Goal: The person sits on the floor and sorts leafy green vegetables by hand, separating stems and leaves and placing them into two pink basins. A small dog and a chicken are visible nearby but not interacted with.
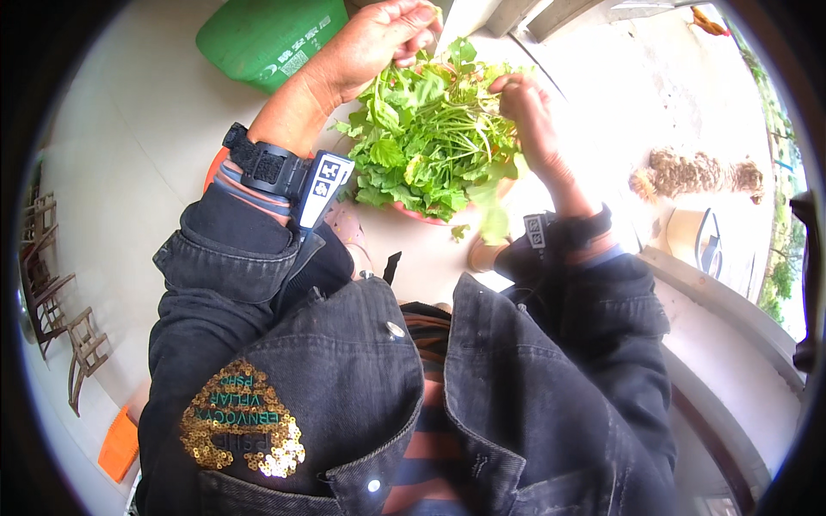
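A heap of leafy greens [419, 148] with thin stems fills a pink basin [423, 216] on the floor before me. My left hand [384, 42] is over the heap's upper left edge, its fingertips pinched on a small bit of greens. At the heap's upper right side is my right hand [529, 116], its thumb and forefinger closed at the thin stems; whether it grips one is hard to tell. A pale, blurred leaf [492, 209] shows below that hand, over the basin's right rim.
A green plastic bin [271, 39] stands at the upper left. Wooden chairs [84, 348] and an orange plastic object [119, 445] are at the far left. To the right, a shaggy brown animal [700, 174] lies near a cream-coloured bucket [690, 235]. A door frame or sill [716, 303] curves along the lower right.
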The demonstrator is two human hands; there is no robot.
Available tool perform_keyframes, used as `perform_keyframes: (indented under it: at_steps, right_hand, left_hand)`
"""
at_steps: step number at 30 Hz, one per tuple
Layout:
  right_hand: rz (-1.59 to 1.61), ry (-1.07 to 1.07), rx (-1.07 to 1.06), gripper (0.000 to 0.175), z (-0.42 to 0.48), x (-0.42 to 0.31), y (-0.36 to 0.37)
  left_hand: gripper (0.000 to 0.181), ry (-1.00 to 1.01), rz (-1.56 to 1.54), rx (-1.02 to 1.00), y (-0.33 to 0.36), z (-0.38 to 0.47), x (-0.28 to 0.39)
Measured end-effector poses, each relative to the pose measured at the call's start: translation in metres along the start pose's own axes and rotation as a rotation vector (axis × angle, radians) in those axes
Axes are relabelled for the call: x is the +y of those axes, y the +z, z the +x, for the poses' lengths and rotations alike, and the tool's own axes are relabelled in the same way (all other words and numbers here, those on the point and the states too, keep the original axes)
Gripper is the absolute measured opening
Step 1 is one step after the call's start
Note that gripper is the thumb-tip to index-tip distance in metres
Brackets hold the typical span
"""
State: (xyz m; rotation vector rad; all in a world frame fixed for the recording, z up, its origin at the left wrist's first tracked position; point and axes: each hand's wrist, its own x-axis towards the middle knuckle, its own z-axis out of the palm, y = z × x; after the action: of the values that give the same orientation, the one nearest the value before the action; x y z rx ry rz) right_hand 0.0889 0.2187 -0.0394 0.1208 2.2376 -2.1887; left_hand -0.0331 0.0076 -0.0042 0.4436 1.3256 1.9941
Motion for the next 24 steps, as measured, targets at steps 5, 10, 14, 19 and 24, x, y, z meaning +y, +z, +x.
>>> perform_keyframes:
  at_steps: [5, 10, 14, 19, 24]
  right_hand:
    - [-0.992, -0.114, -0.193, 0.034, -0.014, 0.037, 0.009]
    - [-1.101, 0.306, -0.186, 0.030, -0.003, 0.070, -0.008]
    - [-1.313, 0.142, -0.077, 0.026, 0.000, 0.103, -0.003]
    - [-1.425, 0.121, -0.020, 0.018, 0.011, 0.124, 0.009]
    - [-1.342, -0.136, -0.056, 0.011, 0.009, 0.084, 0.012]
  left_hand:
    - [0.018, 0.047, 0.127, 0.076, -0.005, 0.002, -0.003]
    - [0.019, 0.084, 0.145, 0.145, -0.004, 0.004, 0.007]
    - [0.021, 0.121, 0.198, 0.193, -0.010, 0.006, 0.018]
    - [0.021, 0.213, 0.132, 0.221, -0.036, 0.002, 0.036]
    - [0.021, 0.253, 0.156, 0.268, -0.058, -0.005, 0.046]
